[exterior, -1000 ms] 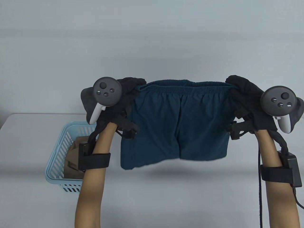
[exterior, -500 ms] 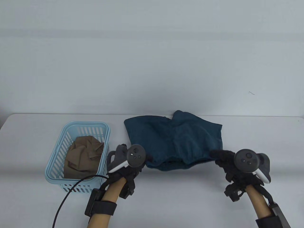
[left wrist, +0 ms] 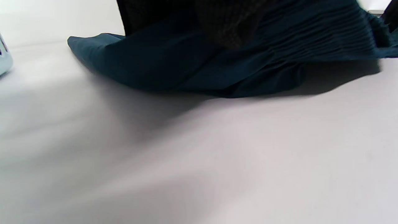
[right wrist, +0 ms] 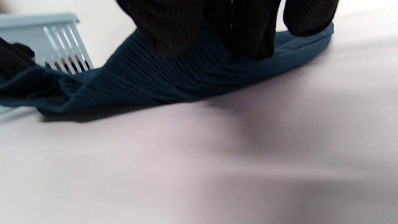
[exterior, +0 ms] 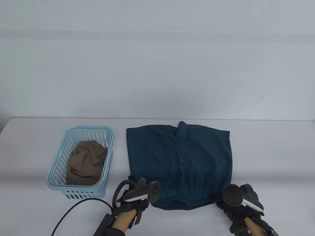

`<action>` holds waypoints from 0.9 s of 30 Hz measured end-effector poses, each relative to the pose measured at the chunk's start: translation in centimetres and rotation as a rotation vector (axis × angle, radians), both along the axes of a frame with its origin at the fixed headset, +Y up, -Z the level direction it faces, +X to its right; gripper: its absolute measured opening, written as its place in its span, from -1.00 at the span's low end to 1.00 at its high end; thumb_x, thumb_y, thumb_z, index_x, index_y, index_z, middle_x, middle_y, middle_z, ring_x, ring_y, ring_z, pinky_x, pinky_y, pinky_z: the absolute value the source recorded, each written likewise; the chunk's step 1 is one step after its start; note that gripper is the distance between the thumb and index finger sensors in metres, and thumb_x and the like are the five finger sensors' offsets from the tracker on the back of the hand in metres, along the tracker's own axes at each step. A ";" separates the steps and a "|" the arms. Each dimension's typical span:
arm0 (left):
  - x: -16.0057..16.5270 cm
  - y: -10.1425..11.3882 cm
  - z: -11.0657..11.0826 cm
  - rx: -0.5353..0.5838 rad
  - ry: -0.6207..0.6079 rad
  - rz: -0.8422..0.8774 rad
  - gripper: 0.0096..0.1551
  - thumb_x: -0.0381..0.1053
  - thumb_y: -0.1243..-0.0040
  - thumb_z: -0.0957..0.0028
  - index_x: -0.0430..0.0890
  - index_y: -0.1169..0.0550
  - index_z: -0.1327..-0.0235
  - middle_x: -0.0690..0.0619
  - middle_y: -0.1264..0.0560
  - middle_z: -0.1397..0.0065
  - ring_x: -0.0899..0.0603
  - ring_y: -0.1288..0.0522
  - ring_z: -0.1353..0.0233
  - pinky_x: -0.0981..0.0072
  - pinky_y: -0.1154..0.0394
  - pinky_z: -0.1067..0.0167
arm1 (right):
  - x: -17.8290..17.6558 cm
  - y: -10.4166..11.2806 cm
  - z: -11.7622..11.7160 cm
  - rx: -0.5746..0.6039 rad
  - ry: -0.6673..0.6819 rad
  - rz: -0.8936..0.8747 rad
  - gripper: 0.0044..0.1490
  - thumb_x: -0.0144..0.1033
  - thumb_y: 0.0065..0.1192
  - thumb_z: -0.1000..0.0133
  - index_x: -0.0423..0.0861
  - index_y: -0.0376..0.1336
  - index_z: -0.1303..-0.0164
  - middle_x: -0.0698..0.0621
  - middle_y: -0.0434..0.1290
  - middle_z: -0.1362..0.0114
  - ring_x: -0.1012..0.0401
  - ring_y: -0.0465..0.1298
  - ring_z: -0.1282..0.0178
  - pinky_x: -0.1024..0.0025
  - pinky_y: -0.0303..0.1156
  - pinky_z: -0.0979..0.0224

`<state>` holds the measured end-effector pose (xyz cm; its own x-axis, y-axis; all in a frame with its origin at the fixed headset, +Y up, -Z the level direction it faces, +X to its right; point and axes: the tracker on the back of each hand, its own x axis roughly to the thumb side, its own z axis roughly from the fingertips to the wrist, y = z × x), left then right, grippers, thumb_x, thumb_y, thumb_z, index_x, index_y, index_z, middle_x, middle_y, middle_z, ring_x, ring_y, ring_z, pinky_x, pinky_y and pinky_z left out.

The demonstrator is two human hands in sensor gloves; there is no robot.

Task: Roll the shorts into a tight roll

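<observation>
Dark teal shorts [exterior: 179, 162] lie spread flat on the white table [exterior: 265, 157], legs toward the far edge, elastic waistband [exterior: 182, 200] toward me. My left hand [exterior: 144, 196] grips the waistband's left corner. My right hand [exterior: 219, 198] grips its right corner. The left wrist view shows gloved fingers [left wrist: 217, 28] on the ribbed waistband [left wrist: 311, 40], held slightly off the table. The right wrist view shows my fingers [right wrist: 192, 28] gripping the waistband [right wrist: 174, 77].
A light blue plastic basket [exterior: 59, 157] stands left of the shorts with a crumpled brown garment [exterior: 86, 159] inside; it also shows in the right wrist view [right wrist: 46, 34]. A black cable [exterior: 73, 211] runs from my left wrist along the front edge.
Both hands brought the shorts down from hanging in the air, laid the legs on the table, and pulled the waistband toward the front edge, flattening the cloth.
</observation>
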<state>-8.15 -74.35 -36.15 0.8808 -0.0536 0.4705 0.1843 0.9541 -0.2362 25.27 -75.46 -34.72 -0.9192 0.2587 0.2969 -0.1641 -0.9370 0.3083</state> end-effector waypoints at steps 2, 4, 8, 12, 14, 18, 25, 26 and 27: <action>-0.1 -0.5 0.5 -0.005 -0.006 -0.009 -0.51 -0.13 -0.17 -0.03 0.10 -0.56 -0.27 -0.01 -0.59 -0.43 -0.27 -0.48 -0.51 -0.47 0.04 -0.38 | -0.1 -0.4 0.2 -0.043 0.010 0.022 -0.39 -0.32 0.18 -0.11 0.02 0.20 -0.43 -0.02 0.36 -0.57 -0.10 0.30 -0.59 -0.23 0.13 -0.53; -0.1 -1.1 0.9 -0.035 -0.013 -0.024 -0.48 -0.19 -0.12 -0.05 0.07 -0.51 -0.33 -0.03 -0.54 -0.47 -0.29 -0.44 -0.54 -0.48 0.06 -0.38 | -0.1 -0.5 0.5 -0.082 0.016 0.045 -0.32 -0.22 0.20 -0.10 0.01 0.15 -0.47 -0.02 0.30 -0.62 -0.12 0.27 -0.61 -0.24 0.12 -0.53; -0.3 -1.8 1.7 -0.036 -0.030 -0.046 -0.44 -0.31 -0.04 -0.07 0.03 -0.45 -0.37 -0.06 -0.41 -0.54 -0.32 -0.35 -0.58 -0.49 0.08 -0.37 | 0.0 -0.9 1.1 -0.182 0.036 0.094 -0.19 -0.02 0.16 -0.09 0.01 0.07 -0.55 -0.01 0.12 -0.71 -0.14 0.12 -0.68 -0.28 0.05 -0.55; -0.2 -2.0 1.9 -0.063 -0.032 -0.058 -0.42 -0.32 -0.02 -0.07 -0.01 -0.40 -0.41 -0.09 -0.36 -0.57 -0.34 -0.30 -0.60 -0.48 0.07 -0.38 | 0.1 -0.9 1.1 -0.214 0.019 0.063 -0.21 -0.01 0.10 -0.12 -0.01 0.07 -0.56 -0.02 0.08 -0.72 -0.15 0.07 -0.69 -0.30 0.03 -0.55; -0.2 -1.9 1.7 -0.079 -0.030 -0.058 -0.42 -0.32 -0.02 -0.07 -0.01 -0.40 -0.40 -0.10 -0.36 -0.56 -0.35 -0.31 -0.59 -0.48 0.05 -0.38 | 0.0 -0.8 1.1 -0.227 0.014 0.065 -0.25 -0.04 0.08 -0.13 -0.01 0.09 -0.55 -0.02 0.09 -0.72 -0.15 0.08 -0.69 -0.30 0.03 -0.55; -0.2 -1.7 1.8 -0.147 -0.026 -0.042 -0.43 -0.31 -0.02 -0.08 -0.01 -0.39 -0.41 -0.10 -0.33 -0.58 -0.34 -0.32 -0.59 -0.47 0.04 -0.39 | 0.0 -0.4 1.3 -0.251 0.006 0.065 -0.29 -0.04 0.07 -0.14 -0.01 0.14 -0.52 -0.02 0.15 -0.69 -0.15 0.13 -0.67 -0.28 0.06 -0.54; -0.3 -1.3 2.3 -0.234 -0.036 -0.034 -0.45 -0.30 -0.01 -0.09 -0.01 -0.41 -0.39 -0.10 -0.33 -0.56 -0.33 -0.33 -0.57 -0.45 0.01 -0.40 | 0.0 0.1 1.7 -0.295 0.007 0.040 -0.36 -0.03 0.06 -0.14 -0.03 0.27 -0.41 -0.03 0.29 -0.61 -0.15 0.24 -0.59 -0.24 0.13 -0.52; -0.3 -1.4 2.4 -0.243 -0.037 -0.029 -0.45 -0.30 -0.01 -0.09 -0.01 -0.41 -0.39 -0.10 -0.33 -0.56 -0.34 -0.33 -0.57 -0.44 0.00 -0.40 | 0.1 0.1 1.7 -0.300 0.001 0.035 -0.37 -0.03 0.06 -0.14 -0.03 0.28 -0.39 -0.03 0.31 -0.60 -0.14 0.26 -0.58 -0.24 0.14 -0.51; -0.4 -1.4 2.4 -0.251 -0.037 -0.023 -0.45 -0.29 -0.01 -0.09 -0.01 -0.41 -0.39 -0.11 -0.33 -0.56 -0.34 -0.33 -0.57 -0.44 -0.01 -0.40 | 0.1 0.1 1.7 -0.309 -0.006 0.028 -0.38 -0.03 0.06 -0.14 -0.03 0.30 -0.37 -0.04 0.33 -0.58 -0.14 0.28 -0.57 -0.23 0.15 -0.51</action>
<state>-8.51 -75.72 -33.79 0.8624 0.0498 0.5037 0.2179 0.8617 -0.4582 25.38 -75.32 -33.04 -0.9289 0.3100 0.2027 -0.1418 -0.8032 0.5786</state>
